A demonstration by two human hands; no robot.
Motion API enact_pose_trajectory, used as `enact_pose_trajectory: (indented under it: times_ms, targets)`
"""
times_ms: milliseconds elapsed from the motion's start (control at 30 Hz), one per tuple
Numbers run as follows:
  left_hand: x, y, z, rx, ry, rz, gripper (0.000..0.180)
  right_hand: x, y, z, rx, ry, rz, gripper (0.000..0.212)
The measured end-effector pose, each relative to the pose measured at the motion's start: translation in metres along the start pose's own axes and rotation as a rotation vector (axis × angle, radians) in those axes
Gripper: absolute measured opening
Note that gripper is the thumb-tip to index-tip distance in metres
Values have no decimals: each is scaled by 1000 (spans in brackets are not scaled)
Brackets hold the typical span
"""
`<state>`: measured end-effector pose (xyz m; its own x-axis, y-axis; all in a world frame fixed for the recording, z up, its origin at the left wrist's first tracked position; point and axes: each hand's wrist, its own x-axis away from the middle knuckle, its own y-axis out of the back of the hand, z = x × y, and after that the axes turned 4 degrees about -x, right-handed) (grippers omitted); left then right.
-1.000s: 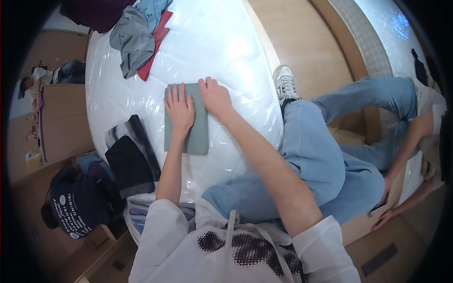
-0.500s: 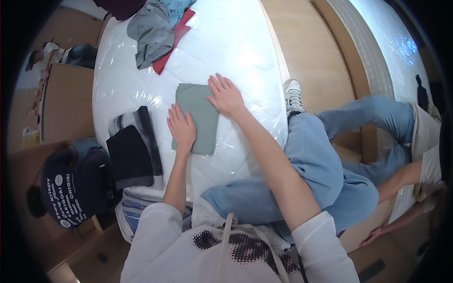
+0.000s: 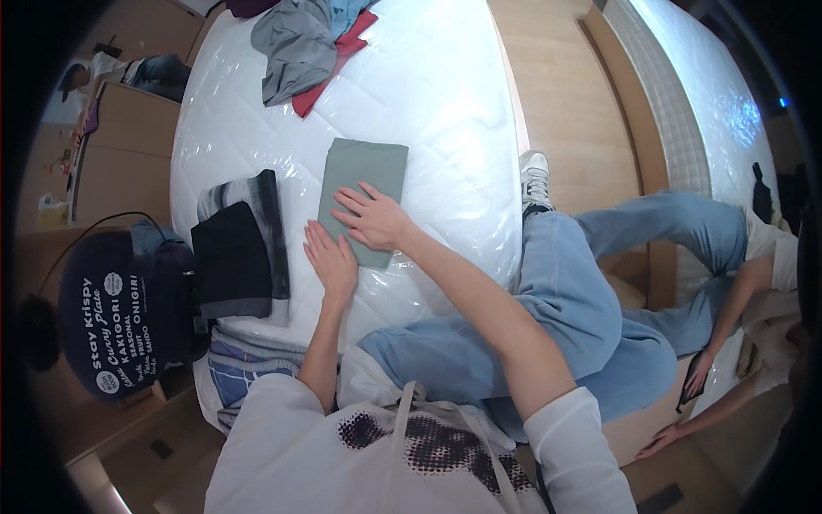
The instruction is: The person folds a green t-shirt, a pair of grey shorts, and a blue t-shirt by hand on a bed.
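A grey-green garment [image 3: 370,163], folded into a flat rectangle, lies on the plastic-wrapped white mattress [image 3: 445,103]. My right hand [image 3: 374,218] rests flat across its lower half, fingers stretched out toward the left. Just below and to the left, my left hand [image 3: 331,263] lies at the garment's lower left edge with its fingers extended. Neither hand grasps anything. Part of the garment's lower half is hidden under my hands.
Loose grey, blue and red clothes [image 3: 300,51] are heaped at the mattress's far end. Folded dark clothes [image 3: 231,257] lie to the left, with a bluish folded pile [image 3: 248,355] nearer me. A person in navy [image 3: 128,317] is at left; another in jeans [image 3: 668,231] is at right.
My right hand has slid from the garment's upper right edge down and left onto its lower half. My left hand has shifted toward the lower left edge. The garment still lies folded flat.
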<state>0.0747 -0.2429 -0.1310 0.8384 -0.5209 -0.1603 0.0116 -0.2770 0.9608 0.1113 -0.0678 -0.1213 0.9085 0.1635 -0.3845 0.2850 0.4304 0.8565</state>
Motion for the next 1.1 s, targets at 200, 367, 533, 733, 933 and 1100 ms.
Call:
enact_pose_trajectory:
  times_ms: [200,367,533,733,933,1100]
  targets:
    - [-3,-7,8,-49,-1,-11,63,-12,-7,-39,-43,36,1,46]
    - [-10,-10,5,-58,15,-23,63,-28,-3,-71,-24,13,-24,46]
    - [-17,-10,-4,-31,0,-12,62,-36,-1,-99,82,-130,-48,47]
    - [-20,-16,-11,2,-19,43,61,-28,13,-117,203,-515,-170,45]
    - [-5,-2,7,-32,-24,40,61,-54,-4,-7,131,29,3,46]
    - [-12,-2,-2,-1,-58,35,61,-43,-31,8,-122,-10,-14,48]
